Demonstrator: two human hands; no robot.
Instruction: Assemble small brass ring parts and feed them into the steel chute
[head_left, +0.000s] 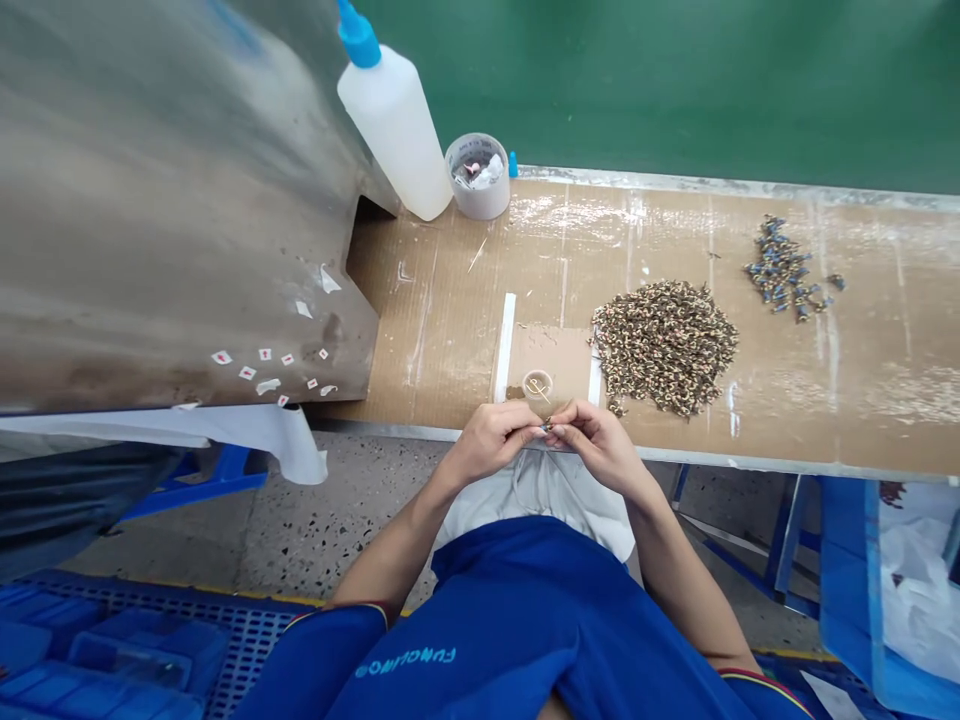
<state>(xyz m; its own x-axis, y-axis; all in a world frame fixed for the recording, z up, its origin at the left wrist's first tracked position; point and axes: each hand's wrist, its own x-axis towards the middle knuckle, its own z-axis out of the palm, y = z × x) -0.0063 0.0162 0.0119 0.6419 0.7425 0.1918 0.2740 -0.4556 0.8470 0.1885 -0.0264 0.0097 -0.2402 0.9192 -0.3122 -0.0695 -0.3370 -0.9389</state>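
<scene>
My left hand [495,440] and my right hand [596,445] meet at the table's front edge, fingertips pinched together. Between them is a tiny part [547,426] with some blue on it, mostly covered by the fingers. Just beyond the fingertips sits a small round dish [537,374] with a thin pale stick [539,389] in it. The dish rests on a cardboard patch [562,350] bordered by white strips. Right of my right hand lies a big heap of small brown and brass-coloured parts [664,345]. A smaller pile of blue-tinted parts [784,268] is farther right.
A white squeeze bottle [401,130] with a blue cap leans at the back left, beside a tape roll [481,200] holding scraps. A metal housing [187,220] bearing red-marked stickers blocks the left. Green surface [675,90] runs behind the cardboard-covered table [450,330]. Blue bin [851,580] stands lower right.
</scene>
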